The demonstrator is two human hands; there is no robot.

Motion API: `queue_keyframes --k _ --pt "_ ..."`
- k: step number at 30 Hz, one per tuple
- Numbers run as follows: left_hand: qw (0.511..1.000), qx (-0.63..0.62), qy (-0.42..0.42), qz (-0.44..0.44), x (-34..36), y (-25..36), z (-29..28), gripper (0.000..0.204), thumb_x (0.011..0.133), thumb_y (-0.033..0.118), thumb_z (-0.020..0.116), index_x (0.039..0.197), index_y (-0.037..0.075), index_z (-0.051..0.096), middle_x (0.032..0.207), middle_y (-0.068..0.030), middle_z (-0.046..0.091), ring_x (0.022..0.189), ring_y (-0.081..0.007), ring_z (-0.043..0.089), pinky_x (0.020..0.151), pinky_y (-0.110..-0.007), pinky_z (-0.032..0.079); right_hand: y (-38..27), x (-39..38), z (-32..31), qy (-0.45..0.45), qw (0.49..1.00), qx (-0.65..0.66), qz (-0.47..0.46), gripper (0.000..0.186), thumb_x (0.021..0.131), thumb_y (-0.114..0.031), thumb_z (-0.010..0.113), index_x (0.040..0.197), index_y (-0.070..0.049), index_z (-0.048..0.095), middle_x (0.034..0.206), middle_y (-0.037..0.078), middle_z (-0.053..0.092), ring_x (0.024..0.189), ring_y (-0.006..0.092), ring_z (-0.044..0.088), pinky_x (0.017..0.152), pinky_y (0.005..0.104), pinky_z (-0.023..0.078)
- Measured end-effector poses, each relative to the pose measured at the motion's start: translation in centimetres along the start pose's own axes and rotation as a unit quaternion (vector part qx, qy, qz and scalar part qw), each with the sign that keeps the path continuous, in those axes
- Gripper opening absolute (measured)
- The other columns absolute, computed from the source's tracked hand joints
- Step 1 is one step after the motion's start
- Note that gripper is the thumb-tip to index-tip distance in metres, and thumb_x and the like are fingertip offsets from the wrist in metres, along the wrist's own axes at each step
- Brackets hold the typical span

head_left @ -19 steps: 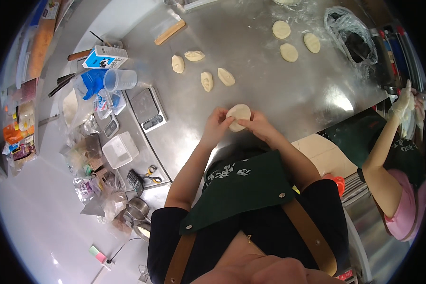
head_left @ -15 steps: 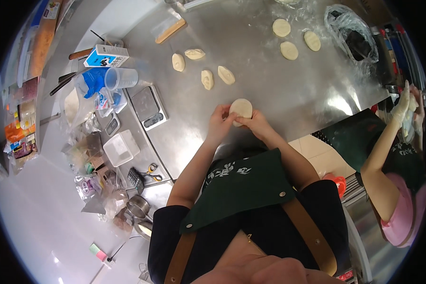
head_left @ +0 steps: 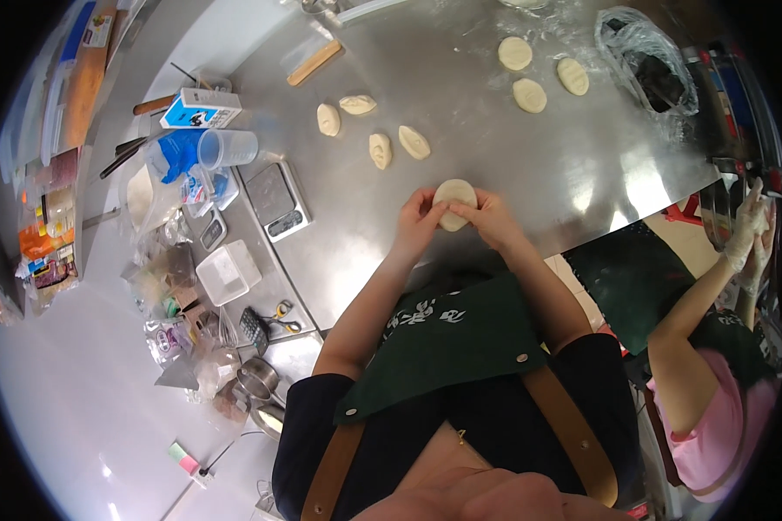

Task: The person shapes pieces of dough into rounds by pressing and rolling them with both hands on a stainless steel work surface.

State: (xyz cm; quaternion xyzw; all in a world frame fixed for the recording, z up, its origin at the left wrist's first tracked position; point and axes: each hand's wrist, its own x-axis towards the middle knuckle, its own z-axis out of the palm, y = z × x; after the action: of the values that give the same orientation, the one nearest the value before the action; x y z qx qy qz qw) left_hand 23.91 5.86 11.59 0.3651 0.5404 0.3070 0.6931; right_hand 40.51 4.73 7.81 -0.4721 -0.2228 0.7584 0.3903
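Observation:
A pale, flattened round of dough (head_left: 454, 193) is held up between both my hands over the near edge of the steel table. My left hand (head_left: 421, 214) pinches its left side, thumb on the face turned toward me. On the other side my right hand (head_left: 488, 217) grips it the same way, with the fingers partly hidden behind the dough. Beyond my hands lie several folded dough pieces (head_left: 414, 142) in a loose group. Farther off to the right rest three flat dough rounds (head_left: 530, 96).
A kitchen scale (head_left: 275, 201) sits left of my hands, beside a plastic beaker (head_left: 228, 148), a milk carton (head_left: 202, 110) and a white tub (head_left: 228, 273). A wooden stick (head_left: 314, 63) lies at the back. Plastic-wrapped dark filling (head_left: 658, 82) stands far right. Near it, a gloved co-worker (head_left: 704, 373) works.
The dough round and both my hands have shifted slightly right in view, with both thumbs now closer together on its face. The co-worker's arms and body have moved.

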Motion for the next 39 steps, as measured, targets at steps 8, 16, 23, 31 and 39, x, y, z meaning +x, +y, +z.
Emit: queue_keyframes --k 8,16,23,31,39 --pt "0.987 0.117 0.082 0.071 1.4 -1.2 0.6 0.038 0.092 0.015 0.061 0.125 0.001 0.050 0.114 -0.0117 0.059 0.102 -0.0191 0.059 0.087 -0.034 0.051 -2.4 -0.5 -0.4 -0.014 0.999 -0.052 -0.003 0.033 0.085 -0.015 0.070 0.114 0.000 0.063 0.100 0.007 0.067 0.084 0.0127 0.063 0.071 0.0260 0.052" --pt "0.961 -0.242 -0.127 -0.053 2.7 -1.6 1.1 0.039 0.096 0.011 0.050 0.133 0.002 0.044 0.129 -0.0127 0.052 0.119 -0.0248 0.052 0.100 -0.039 0.044 -1.4 0.3 -0.4 0.100 0.984 -0.146 -0.008 0.043 0.078 -0.013 0.074 0.115 0.002 0.058 0.099 0.011 0.065 0.088 0.0181 0.064 0.076 0.0299 0.053" --pt "0.947 -0.319 -0.011 -0.033 3.1 -1.6 3.2 0.038 0.096 0.008 0.049 0.133 0.001 0.043 0.130 -0.0121 0.052 0.121 -0.0241 0.050 0.104 -0.039 0.042 0.3 -0.1 -0.8 0.231 0.861 -0.394 -0.223 0.057 0.084 -0.018 0.067 0.129 0.008 0.043 0.132 0.025 0.046 0.123 0.0306 0.048 0.102 0.0404 0.039" --pt "0.993 -0.011 -0.042 0.107 0.4 -0.3 6.3 0.055 0.104 0.028 0.033 0.148 -0.002 0.021 0.155 -0.0183 0.017 0.144 -0.0301 0.014 0.117 -0.039 0.012 -1.8 1.0 0.1 0.038 0.953 0.295 -0.060 0.067 0.101 -0.051 0.024 0.142 0.001 0.033 0.148 0.018 0.034 0.137 0.0295 0.034 0.113 0.0406 0.025" --pt "0.757 0.510 0.024 0.408 1.6 3.8 4.5 0.053 0.094 0.023 0.046 0.137 -0.007 0.040 0.146 -0.0246 0.035 0.138 -0.0398 0.031 0.113 -0.050 0.021 -5.0 -0.1 -1.3 -0.136 0.885 0.443 0.051 0.083 0.094 -0.067 0.019 0.142 0.000 0.034 0.145 0.018 0.039 0.135 0.0295 0.037 0.113 0.0431 0.027"
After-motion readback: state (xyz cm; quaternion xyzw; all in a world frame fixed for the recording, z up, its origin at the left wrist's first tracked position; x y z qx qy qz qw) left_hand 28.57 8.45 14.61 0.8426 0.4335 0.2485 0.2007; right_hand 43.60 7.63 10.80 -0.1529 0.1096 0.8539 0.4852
